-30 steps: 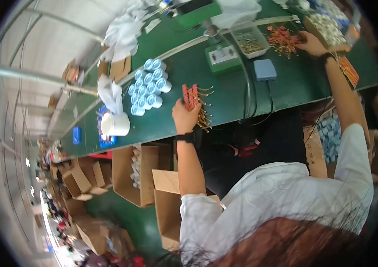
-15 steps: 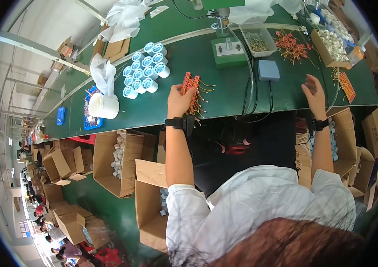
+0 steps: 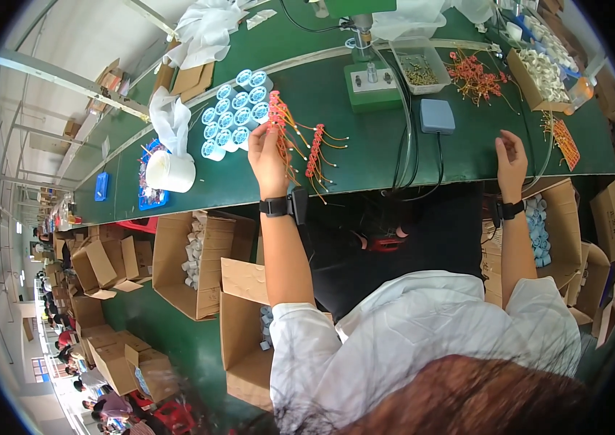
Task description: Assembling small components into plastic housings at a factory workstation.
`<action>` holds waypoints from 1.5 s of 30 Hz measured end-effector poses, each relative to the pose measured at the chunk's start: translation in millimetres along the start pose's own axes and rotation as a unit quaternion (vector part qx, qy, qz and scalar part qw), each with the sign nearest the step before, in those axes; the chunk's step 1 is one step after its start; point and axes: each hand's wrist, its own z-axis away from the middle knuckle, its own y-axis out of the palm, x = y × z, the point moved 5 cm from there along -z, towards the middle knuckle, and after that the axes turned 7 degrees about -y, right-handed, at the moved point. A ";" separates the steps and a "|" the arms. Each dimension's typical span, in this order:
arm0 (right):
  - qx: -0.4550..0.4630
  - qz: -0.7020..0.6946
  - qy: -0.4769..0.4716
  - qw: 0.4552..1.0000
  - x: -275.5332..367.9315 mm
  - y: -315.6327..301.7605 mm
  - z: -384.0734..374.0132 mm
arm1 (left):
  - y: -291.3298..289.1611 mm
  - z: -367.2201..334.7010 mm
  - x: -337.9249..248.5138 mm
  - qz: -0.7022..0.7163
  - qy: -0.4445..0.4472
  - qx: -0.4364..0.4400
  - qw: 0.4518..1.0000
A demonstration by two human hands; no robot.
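Note:
My left hand [image 3: 269,161] is closed on a strip of red parts with orange wire leads [image 3: 277,112], lifted beside the group of blue-and-white round cups [image 3: 235,116]. A second, shorter red strip with wire leads [image 3: 314,151] lies on the green table just to the right of that hand. At the table's front edge on the right, my right hand [image 3: 512,156] is held with its fingers loosely bent and apart, nothing in it. An orange piece with a grid pattern [image 3: 564,143] lies to the right of this hand.
A green press [image 3: 374,85] stands at the back, beside a clear bin of small metal parts [image 3: 423,69]. Nearby are a blue-grey box on a cable [image 3: 438,116] and a heap of red wired parts [image 3: 475,78]. A white tub [image 3: 177,174] sits at left; cartons [image 3: 177,254] line the floor.
My left hand has moved left and lifted one red strip away, leaving another on the table. My right hand has dropped slightly toward the table edge.

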 end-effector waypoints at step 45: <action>0.300 -0.335 0.245 0.859 104.8 143.3 36.2 | 120.6 129.5 79.8 0.098 -0.244 0.317 0.911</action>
